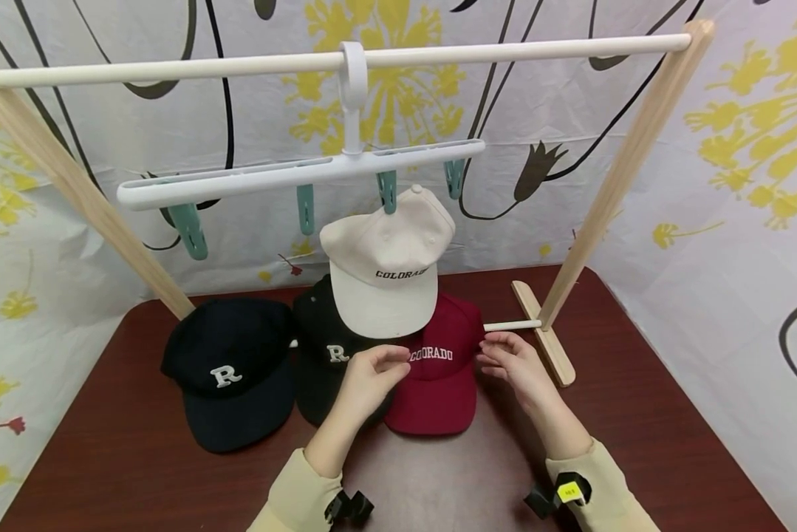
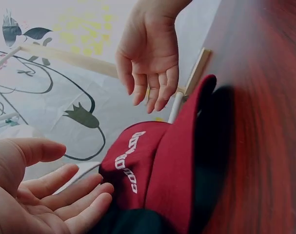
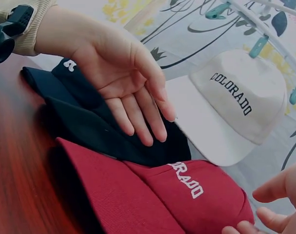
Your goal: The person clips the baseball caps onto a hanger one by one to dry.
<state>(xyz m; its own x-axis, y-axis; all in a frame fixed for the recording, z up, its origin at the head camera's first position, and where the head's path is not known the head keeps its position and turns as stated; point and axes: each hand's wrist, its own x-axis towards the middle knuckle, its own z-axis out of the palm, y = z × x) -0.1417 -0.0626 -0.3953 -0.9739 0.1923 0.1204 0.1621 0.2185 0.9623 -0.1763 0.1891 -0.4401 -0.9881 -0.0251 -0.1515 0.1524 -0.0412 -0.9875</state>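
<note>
Maroon cap (image 1: 438, 403), partly hidden: the white cap (image 1: 385, 303) covers some of its crown, and the right-wrist view loses its first letters. It sits on the table (image 1: 451, 480) between my left hand (image 1: 374, 373) and right hand (image 1: 512, 363), white lettering over a curved brim. My fingers are loosely spread; whether the right ones touch it, I cannot tell.

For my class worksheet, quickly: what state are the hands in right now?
Left hand: open, holding nothing.
Right hand: open, holding nothing.
</note>
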